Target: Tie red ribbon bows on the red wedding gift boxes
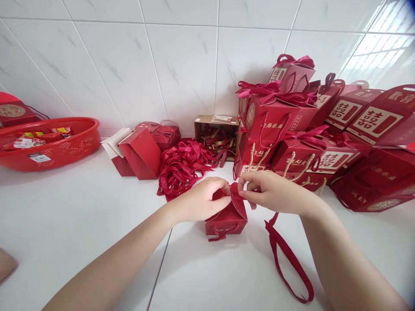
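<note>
Right now, a small red box (226,226) is standing on the white surface (90,224) before the person, with both hands working at its top. The left hand (207,196) is pinching the top flap, thumb and fingertips nearly together; the right hand (269,190) is curling its fingers inward and gripping the flap's other side. Nearest the right hand, the stacked gift boxes (259,119) are crowding that side, while the ribbon pile (181,170) is lying just behind the left. White surface is stretching leftward to the red basket (71,151) and forward to the lower edge, where a loose ribbon (292,257) is curving below the right wrist. The right hand and forearm are hiding part of that ribbon, so whether it is joining the box cannot be told. The left edge is cutting off the basket, and the fingers are covering the flap's tip.
</note>
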The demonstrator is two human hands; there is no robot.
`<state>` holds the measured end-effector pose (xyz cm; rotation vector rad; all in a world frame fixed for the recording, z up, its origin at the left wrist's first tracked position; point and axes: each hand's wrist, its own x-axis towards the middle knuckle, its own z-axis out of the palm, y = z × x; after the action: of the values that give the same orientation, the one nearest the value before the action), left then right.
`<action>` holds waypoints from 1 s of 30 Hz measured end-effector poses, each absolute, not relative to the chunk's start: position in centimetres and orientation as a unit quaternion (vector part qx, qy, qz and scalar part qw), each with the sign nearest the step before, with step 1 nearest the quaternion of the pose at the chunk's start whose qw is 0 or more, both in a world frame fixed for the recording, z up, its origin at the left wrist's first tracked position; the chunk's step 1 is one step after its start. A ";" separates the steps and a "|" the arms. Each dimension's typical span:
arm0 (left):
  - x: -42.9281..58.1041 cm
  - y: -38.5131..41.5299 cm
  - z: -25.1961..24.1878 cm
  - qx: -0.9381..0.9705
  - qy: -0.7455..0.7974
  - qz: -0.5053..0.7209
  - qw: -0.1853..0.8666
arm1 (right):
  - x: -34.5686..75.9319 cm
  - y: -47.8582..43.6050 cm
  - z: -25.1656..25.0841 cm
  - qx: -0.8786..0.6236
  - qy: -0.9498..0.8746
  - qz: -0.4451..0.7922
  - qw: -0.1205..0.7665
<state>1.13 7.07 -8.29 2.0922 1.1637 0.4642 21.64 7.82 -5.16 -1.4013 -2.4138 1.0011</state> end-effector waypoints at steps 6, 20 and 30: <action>1.9 7.0 -8.7 0.798 0.444 0.224 0.341 | 21.8 7.9 -5.8 -0.465 -0.823 0.303 0.119; 0.8 6.4 -6.1 0.714 0.487 0.339 0.370 | 20.7 7.7 -5.7 -0.350 -0.791 0.385 0.322; 0.2 4.6 -5.6 0.764 0.578 0.117 0.262 | 23.9 2.8 -2.4 -0.261 -0.696 0.288 0.603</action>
<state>0.24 4.60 -5.64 2.0657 1.5641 0.3173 23.87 2.82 -2.42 -0.6031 -1.6124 0.6674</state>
